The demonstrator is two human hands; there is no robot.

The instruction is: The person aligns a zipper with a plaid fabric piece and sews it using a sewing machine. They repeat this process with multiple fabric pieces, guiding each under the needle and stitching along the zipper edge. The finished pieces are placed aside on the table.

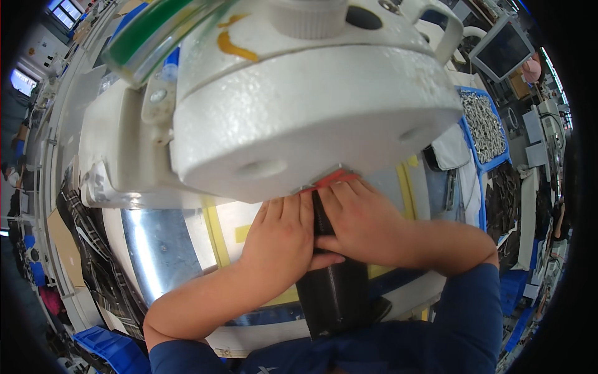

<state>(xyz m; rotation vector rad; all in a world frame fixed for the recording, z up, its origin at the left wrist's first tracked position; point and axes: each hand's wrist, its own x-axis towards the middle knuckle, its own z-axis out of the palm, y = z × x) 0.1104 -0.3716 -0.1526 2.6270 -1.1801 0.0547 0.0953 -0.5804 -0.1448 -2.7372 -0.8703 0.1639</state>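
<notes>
Head view: a bulky white machine head (311, 100) fills the upper middle, its rounded lower edge looming over the work. Beneath it spreads the pale tabletop (235, 212), with a shiny metal plate (152, 249) set toward the left. Dark plaid cloth (103, 255) hangs in folds farther left, and at the right a blue tray (496, 164) is heaped with small greyish pieces (484, 124).

Next in size is the black piece (336, 296), which runs from the machine's lower edge back toward the person's body, wider at the near end. It lies between the two hands and under the thumbs, its narrow far part showing as a dark strip between the fingers. The left hand (280, 234) and the right hand (361, 221) flank that strip, palms down. Each grip is spread rather than closed: fingers straight and pointing forward, thumb stretched inward across the black piece, one thumb just ahead of the other. What the fingers cover underneath is hidden.

Smaller still, yellow strips (215, 237) mark the surface, and a red part (333, 178) sits right at the right fingertips.
</notes>
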